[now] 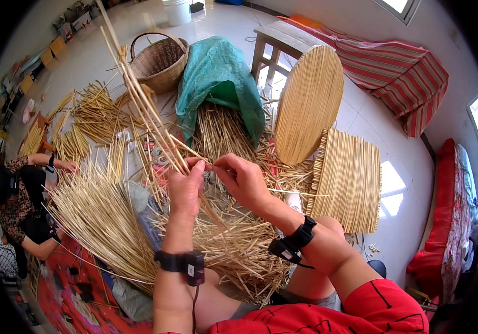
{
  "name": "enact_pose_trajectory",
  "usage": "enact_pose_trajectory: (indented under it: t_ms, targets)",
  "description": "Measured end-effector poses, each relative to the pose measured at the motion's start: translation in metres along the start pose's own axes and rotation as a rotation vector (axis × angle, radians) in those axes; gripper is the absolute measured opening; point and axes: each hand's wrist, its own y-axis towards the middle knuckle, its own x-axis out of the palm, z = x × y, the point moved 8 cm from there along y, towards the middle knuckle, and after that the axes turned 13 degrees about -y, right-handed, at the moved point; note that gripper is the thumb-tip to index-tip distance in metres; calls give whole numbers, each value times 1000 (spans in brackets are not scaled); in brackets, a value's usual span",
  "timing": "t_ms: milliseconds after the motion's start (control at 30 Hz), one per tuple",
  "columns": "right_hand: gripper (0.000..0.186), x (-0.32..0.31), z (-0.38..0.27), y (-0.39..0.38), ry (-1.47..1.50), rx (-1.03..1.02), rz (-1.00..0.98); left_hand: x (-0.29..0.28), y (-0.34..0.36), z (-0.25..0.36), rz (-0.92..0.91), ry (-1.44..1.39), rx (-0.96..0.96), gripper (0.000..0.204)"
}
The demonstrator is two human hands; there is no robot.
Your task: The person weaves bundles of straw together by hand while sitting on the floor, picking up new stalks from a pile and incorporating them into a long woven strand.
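Golden stalks [152, 119] (some tops cut off) clasped in the left hand [185, 190]; right hand [245, 177] seemingly pinching one.

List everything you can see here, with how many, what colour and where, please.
stalks: uncountable, tan, centre and left
held stalks: several, tan, above centre
basket: one, brown, top
sack: one, green, right of basket
bucket: one, white, top edge
bench: one, grey-brown, upper right
oval panel: one, tan, near bench
square panel: one, tan, below oval panel
striped cloth: one, mostly red, upper right
mat: one, red, lower left
co-worker: at least one, dark patterned clothes, far left
far clutter: uncounted, mixed, upper left
wristbands: two, black, below centre
shirt: one, red, bottom
left hand: one, bare, gripping held stalks
right hand: one, bare, fingertips pinched at held stalks
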Motion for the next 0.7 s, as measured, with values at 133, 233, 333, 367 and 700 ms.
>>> enact_pose_trajectory:
  t_ms: [133, 233, 333, 367, 700]
  targets:
    - [7, 0, 1, 0, -58, -15, 18, 3, -2, -2, -8, -1, -10, 6]
    - [8, -2, -5, -2, -128, -98, 63, 2, -3, -1, 23, -3, 22, 4]
    - [7, -3, -11, -4, -171, -139, 112, -2, -3, -4, 24, -15, 43, 3]
    - [7, -3, -11, -5, -172, -141, 117, -2, -2, -5, 24, -11, 44, 3]
    - [7, -5, -7, -3, -110, -72, 91, -2, -1, 4, 81, -73, 25, 10]
